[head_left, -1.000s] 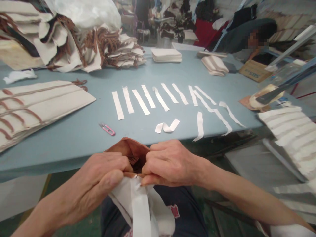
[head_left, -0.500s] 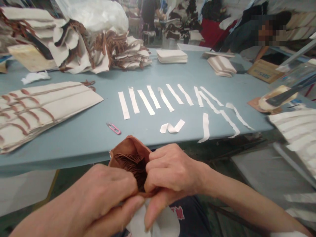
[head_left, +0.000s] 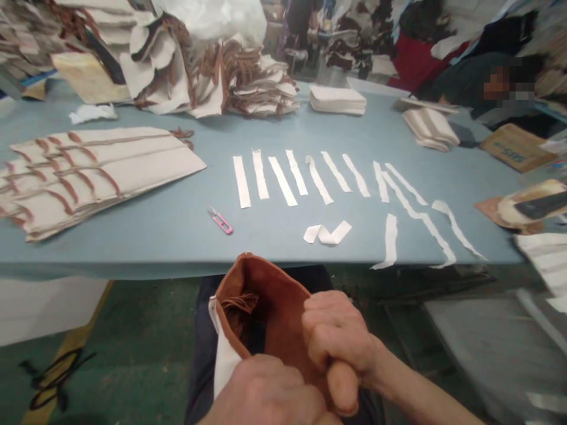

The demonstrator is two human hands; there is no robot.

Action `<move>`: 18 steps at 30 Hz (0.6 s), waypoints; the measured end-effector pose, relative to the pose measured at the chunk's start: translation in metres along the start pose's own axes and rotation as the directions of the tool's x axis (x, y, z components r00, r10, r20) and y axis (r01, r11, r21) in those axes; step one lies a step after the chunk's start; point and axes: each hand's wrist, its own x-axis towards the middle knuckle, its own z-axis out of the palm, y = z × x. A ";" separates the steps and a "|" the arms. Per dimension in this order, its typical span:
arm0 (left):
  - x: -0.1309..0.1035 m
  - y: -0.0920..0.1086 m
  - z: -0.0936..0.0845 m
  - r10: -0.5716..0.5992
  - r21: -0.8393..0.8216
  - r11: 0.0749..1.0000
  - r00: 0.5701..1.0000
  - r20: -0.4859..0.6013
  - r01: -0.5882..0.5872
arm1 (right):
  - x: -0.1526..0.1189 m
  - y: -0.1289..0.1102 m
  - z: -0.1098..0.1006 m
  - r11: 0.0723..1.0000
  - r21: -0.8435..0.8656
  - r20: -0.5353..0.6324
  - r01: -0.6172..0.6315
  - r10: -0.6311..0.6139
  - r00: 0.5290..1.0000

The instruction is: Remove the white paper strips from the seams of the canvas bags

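A bag (head_left: 283, 301) with a brown inside and a whitish outside hangs open over my lap, below the table's front edge. Dark brown fringe-like strands show inside it at the left. My left hand (head_left: 270, 392) is closed on the near rim, at the bottom of the view. Gripping the right part of the rim, my right hand (head_left: 336, 342) has its fingers curled and its thumb low. On the table (head_left: 155, 248) beyond lie several white strips (head_left: 282, 181), a folded white strip (head_left: 328, 234) and pink thread snips (head_left: 220, 221).
Flat cream pieces with brown loops (head_left: 101, 171) lie at the left. Behind them is a tall heap of cream and brown pieces (head_left: 208, 82). Folded stacks (head_left: 337, 99) and a cardboard box (head_left: 511, 146) stand farther back. A person (head_left: 469, 77) leans in at the back right.
The bag's mouth has opened wider, and both hands have moved down and to the right in view. The view has shifted, so the table's things appear farther right.
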 end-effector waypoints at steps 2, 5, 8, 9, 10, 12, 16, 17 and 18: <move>-0.003 0.001 0.015 -0.029 -0.066 0.997 1.000 -0.011 0.028 | -0.003 0.002 0.000 0.999 0.015 -0.004 -0.037 0.037 0.999; 0.001 0.003 0.027 0.007 -0.143 0.990 0.998 0.057 0.001 | -0.001 0.004 -0.007 0.996 0.058 0.032 -0.067 0.065 0.997; 0.017 -0.001 0.018 -0.024 -0.099 0.995 0.999 0.030 0.027 | 0.011 0.000 -0.022 0.976 0.055 0.136 -0.211 0.202 0.970; 0.024 -0.005 0.011 -0.047 -0.059 0.997 0.999 -0.006 0.046 | 0.016 -0.002 -0.027 0.959 0.037 0.191 -0.281 0.269 0.944; 0.030 -0.008 0.003 -0.064 -0.008 0.998 0.997 -0.037 0.064 | 0.023 -0.004 -0.031 0.937 0.014 0.255 -0.350 0.336 0.907; 0.038 -0.017 -0.013 -0.082 0.104 0.991 0.994 -0.069 0.089 | 0.036 -0.009 -0.037 0.895 -0.014 0.341 -0.445 0.423 0.840; 0.036 -0.034 -0.034 -0.122 0.208 0.969 0.991 -0.058 0.131 | 0.058 -0.007 -0.039 0.903 -0.013 0.429 -0.429 0.393 0.813; 0.034 -0.038 -0.036 -0.135 0.200 0.969 0.989 -0.068 0.146 | 0.062 -0.004 -0.038 0.907 -0.024 0.452 -0.420 0.385 0.805; 0.031 -0.041 -0.038 -0.147 0.186 0.970 0.986 -0.076 0.159 | 0.065 -0.002 -0.037 0.902 -0.038 0.479 -0.430 0.394 0.784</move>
